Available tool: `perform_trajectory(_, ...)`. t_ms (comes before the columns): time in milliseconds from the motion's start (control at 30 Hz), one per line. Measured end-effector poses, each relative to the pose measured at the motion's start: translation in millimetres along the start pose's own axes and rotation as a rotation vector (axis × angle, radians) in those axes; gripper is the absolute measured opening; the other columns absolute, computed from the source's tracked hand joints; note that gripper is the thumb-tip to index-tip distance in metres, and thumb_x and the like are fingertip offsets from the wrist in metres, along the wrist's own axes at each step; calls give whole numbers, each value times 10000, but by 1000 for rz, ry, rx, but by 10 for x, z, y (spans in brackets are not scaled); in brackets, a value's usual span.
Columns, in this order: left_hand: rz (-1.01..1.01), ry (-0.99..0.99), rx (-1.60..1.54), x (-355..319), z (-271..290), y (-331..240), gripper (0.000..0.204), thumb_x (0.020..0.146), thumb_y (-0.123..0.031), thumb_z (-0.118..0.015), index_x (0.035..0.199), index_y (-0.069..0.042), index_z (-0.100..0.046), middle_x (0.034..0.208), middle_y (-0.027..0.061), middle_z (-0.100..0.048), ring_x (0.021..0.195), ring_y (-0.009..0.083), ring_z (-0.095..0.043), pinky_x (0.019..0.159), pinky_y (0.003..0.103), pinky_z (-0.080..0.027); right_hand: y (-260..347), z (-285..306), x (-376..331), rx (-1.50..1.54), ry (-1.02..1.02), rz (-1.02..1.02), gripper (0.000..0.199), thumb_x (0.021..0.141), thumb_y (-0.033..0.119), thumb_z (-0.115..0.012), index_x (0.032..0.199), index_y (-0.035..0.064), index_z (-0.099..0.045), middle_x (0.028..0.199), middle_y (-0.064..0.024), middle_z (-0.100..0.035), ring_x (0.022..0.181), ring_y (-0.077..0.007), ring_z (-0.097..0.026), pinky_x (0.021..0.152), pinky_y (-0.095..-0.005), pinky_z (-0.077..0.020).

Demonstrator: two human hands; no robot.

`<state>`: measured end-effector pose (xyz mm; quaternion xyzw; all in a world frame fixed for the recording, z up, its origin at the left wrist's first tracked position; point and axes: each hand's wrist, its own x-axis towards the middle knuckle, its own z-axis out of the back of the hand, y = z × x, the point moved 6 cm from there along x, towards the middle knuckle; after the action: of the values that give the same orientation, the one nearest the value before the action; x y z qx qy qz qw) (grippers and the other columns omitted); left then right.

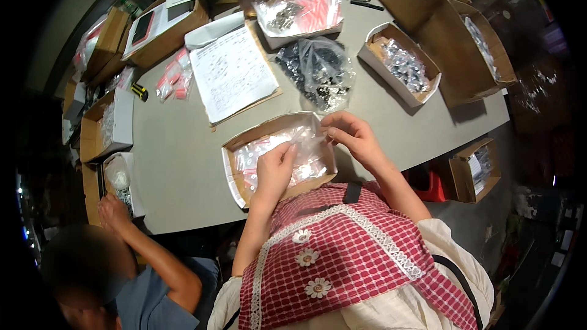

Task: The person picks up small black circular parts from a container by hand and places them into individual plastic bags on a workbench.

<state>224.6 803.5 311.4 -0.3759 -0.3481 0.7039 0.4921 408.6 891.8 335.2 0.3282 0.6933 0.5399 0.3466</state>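
Above an open cardboard box (228, 168), my two hands have a clear plastic bag (308, 143) between them. My left hand (275, 170) is closed, pinching the bag's left side between thumb and fingers. At the opposite edge, my right hand (353, 137) has thumb and forefinger brought together on the thin film. What lies inside this bag, if anything, is too hard to make out. Below it, the box holds small clear bags (249, 157) with red strips and little pale pieces.
Beyond the box lies a bag of black parts (317, 73). Written sheets (230, 70) rest to its left. A box of metal parts (403, 67) stands at the right. Small red-and-clear bags (175, 76) lie farther left. A co-worker's hand (114, 212) touches a box at the left edge.
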Motion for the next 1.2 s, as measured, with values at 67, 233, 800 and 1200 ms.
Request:
perform_trajectory(67, 80, 60, -243, -43, -30, 232, 253, 1001, -165, -559, 1046, 37, -705, 849, 16, -687, 788, 75, -591, 702, 263, -480, 10, -87, 29, -203, 45, 34, 291, 930, 130, -640, 1197, 16, -632, 1034, -47, -665, 881, -135, -638, 784, -278, -526)
perform_trajectory(233, 78, 110, -346, -124, 17, 148, 255, 1005, -149, -543, 1066, 41, -701, 931, 48, -719, 853, 97, -629, 779, 244, -486, 298, -359, 94, -550, 154, 150, 307, 879, 143, -667, 1159, 19, -641, 1016, -112, -669, 857, -201, -660, 763, -314, -528)
perform_trajectory(800, -180, -212, 269, -231, 257, 67, 274, 857, -160, -677, 1098, -30, -667, 1079, 187, -674, 1025, 388, -621, 911, 462, -488, -204, -360, 1463, -1425, 305, 615, 190, 786, 109, -650, 967, 51, -642, 984, -88, -619, 1031, -317, -569, 876, -418, -473)
perform_trajectory(1200, -299, -490, -38, -241, 550, -300, 279, 886, -10, -666, 1164, 0, -644, 992, 76, -693, 867, 179, -659, 698, 279, -524, 71, -469, 867, -319, 422, -44, 246, 1024, 215, -542, 1085, 7, -659, 965, -16, -644, 893, -110, -558, 835, -282, -464)
